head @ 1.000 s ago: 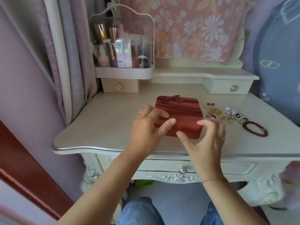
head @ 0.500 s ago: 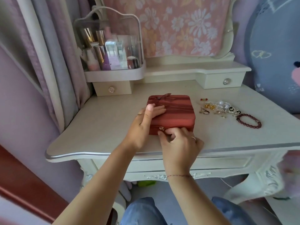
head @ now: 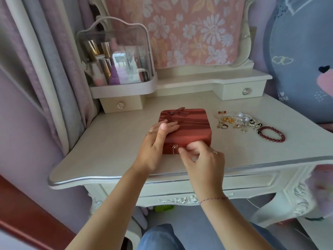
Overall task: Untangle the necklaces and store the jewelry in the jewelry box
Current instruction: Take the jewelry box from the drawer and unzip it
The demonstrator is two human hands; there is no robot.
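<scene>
Red fabric box (head: 187,127), zipped shut, sits mid-tabletop (head: 111,141), bow on its lid at the far side.

Head view: left hand (head: 156,143) lies flat on the box's near-left corner, fingers spread over the lid, pinning it; nothing pinched. Right hand (head: 201,159) is at the box's front wall, thumb and forefinger pressed together right beside the gold zip pull (head: 174,147); whether the grip actually has the pull, cannot tell. Jewelry pile (head: 237,121) lies to the right of the box, apart from it, pearls and chains heaped together; red bead bracelet (head: 272,134) just right of the pile.

Risks, as judged:
- Zip drag may slide or twist the box if the left hand eases; a skid right would scatter the pile.
- Left palm on the lid may block it from lifting.
- Small pull may slip from the grip.
- Box stands near the tabletop's front edge; a hard tug could bring it off.
</scene>
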